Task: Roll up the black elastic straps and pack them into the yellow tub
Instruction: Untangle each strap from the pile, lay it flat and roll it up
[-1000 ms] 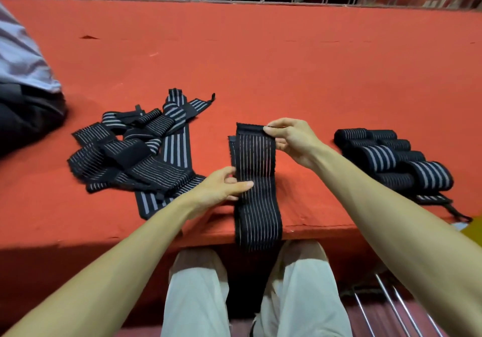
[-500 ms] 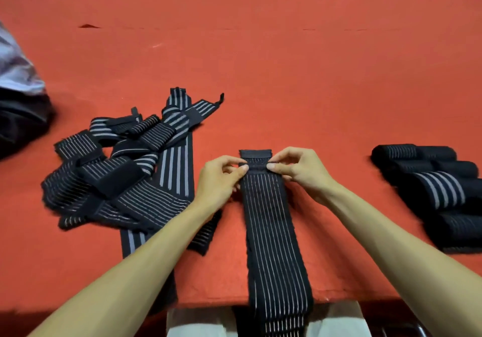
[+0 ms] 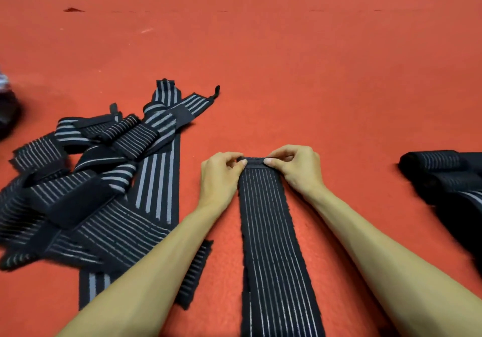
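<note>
**Both hands pinched the far end of a strap on the red bench**

A long black elastic strap with thin pale lengthwise stripes (image 3: 271, 232) lay flat on the red felt-covered bench (image 3: 287, 63), in the middle of the scene. It ran from the hands toward the near edge and out of view at the bottom, between the two forearms. Its far end was a narrow plain black band without stripes, and it appeared turned over on itself into a first tight fold. The strap's long edges looked slightly fuzzy.

The left hand (image 3: 219, 177) pinched the far-left corner of that band, with the fingers curled in against the thumb. The right hand (image 3: 300, 169) pinched the far-right corner in the same way. The two hands faced each other across the strap's width.

To the left lay a loose heap of unrolled black striped straps (image 3: 86, 180), overlapping at many angles. Some had broad grey stripes and others fine pale ones, and a few showed plain black patches. One broad-striped strap ran straight from far to near beneath the rest.

At the right edge, well apart from the hands, sat a cluster of rolled black striped straps (image 3: 443, 177), blurred and partly cut off by the frame.
</note>
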The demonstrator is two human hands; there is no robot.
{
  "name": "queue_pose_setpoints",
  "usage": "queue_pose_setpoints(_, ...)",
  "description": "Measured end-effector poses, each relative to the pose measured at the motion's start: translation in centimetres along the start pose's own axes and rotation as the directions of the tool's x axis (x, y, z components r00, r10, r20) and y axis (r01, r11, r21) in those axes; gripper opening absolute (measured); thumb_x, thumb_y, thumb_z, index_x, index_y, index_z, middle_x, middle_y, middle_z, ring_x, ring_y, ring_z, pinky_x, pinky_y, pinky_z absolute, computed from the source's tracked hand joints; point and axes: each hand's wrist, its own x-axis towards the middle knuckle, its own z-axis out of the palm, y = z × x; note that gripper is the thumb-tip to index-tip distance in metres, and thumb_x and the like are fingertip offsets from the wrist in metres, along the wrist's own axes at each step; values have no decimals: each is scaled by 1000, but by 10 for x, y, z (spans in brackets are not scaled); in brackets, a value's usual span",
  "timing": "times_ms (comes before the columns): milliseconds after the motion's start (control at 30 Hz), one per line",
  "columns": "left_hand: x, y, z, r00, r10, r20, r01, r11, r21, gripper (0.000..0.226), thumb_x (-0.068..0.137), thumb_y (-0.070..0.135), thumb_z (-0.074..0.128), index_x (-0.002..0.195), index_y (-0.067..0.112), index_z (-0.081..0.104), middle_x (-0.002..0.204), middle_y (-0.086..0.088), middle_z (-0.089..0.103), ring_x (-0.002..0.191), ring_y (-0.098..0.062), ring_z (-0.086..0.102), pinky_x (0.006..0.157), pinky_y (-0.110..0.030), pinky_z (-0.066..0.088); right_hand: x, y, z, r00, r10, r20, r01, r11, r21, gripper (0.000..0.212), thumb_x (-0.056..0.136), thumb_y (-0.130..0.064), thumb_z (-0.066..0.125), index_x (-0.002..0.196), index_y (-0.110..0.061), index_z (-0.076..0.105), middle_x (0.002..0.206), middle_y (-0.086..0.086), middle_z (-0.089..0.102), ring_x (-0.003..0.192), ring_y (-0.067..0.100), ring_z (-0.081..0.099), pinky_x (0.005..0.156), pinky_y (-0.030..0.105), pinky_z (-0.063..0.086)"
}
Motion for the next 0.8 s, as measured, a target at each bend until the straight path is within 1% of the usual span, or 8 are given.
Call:
queue_pose_setpoints(133, 2, 0, 1, 1000, 12, 13, -13, 998, 57, 28, 90, 25, 67, 116, 14, 71, 89, -1, 67, 81, -9, 55, 71, -9, 28, 1, 1, 1, 999, -23, -33, 22, 1000, -21, 9, 76, -20, 81, 84, -18, 76, 73, -8, 69, 63, -5, 59, 62, 4, 39)
queue_pose_setpoints(333, 3, 0, 3, 999, -14, 52, 7, 992, 128, 29, 93, 27, 63, 119, 16, 68, 94, 3, 54, 88, -9, 50, 77, -17, 31, 0, 1, 6, 998, -56, 11, 58, 980, -191, 14, 84, -23, 74, 97, -19, 76, 91, -2, 63, 83, 9, 57, 78, 18, 38)
queue_pose_setpoints(467, -1, 8, 1, 997, -31, 78, 23, 994, 103, 11, 94, 25, 60, 103, 21, 64, 94, 7, 47, 87, -9, 50, 74, -21, 32, -2, 0, 5, 997, -72, 42, 79, 969, -234, 11, 86, -21, 71, 96, -17, 71, 94, 1, 58, 87, 12, 53, 76, 19, 32)
queue_pose_setpoints(533, -6, 14, -2, 995, -3, 102, -2, 999, 49, 3, 95, 22, 58, 98, 21, 58, 94, 8, 46, 85, -8, 49, 75, -24, 35, -4, -4, 4, 996, -70, 52, 79, 976, -202, 4, 87, -17, 69, 91, -18, 67, 90, -2, 60, 85, 12, 55, 72, 18, 31)
queue_pose_setpoints(600, -17, 20, -8, 994, 48, 99, -42, 998, -56, 6, 96, 16, 56, 95, 21, 51, 94, 10, 48, 85, -4, 49, 82, -29, 40, -10, -13, -1, 995, -78, 63, 86, 988, -130, 10, 87, -13, 68, 84, -20, 63, 81, -6, 63, 76, 8, 57, 68, 17, 33)
queue_pose_setpoints(700, -34, 32, -21, 984, 83, 155, -64, 990, -128, 9, 97, 22, 53, 103, 26, 48, 101, 10, 59, 104, -14, 53, 95, -37, 42, -24, -30, -17, 986, -139, 90, 148, 983, -111, 15, 87, -9, 67, 80, -21, 60, 70, -11, 59, 63, -3, 50, 62, 15, 34)
queue_pose_setpoints(733, -37, 37, -28, 976, 101, 192, -78, 989, -127, 13, 97, 25, 54, 109, 29, 49, 104, 10, 62, 109, -17, 53, 95, -34, 42, -28, -36, -24, 982, -163, 101, 174, 978, -112, 16, 86, -8, 67, 80, -20, 59, 69, -12, 58, 61, -5, 50, 60, 11, 35)
queue_pose_setpoints(800, -43, 52, -47, 954, 198, 223, -182, 979, -88, 23, 96, 25, 57, 119, 25, 58, 108, 6, 68, 105, -12, 58, 86, -16, 41, -41, -51, -41, 969, -223, 109, 235, 966, -107, 18, 86, -6, 66, 79, -20, 59, 67, -15, 56, 59, -7, 51, 60, 6, 36)
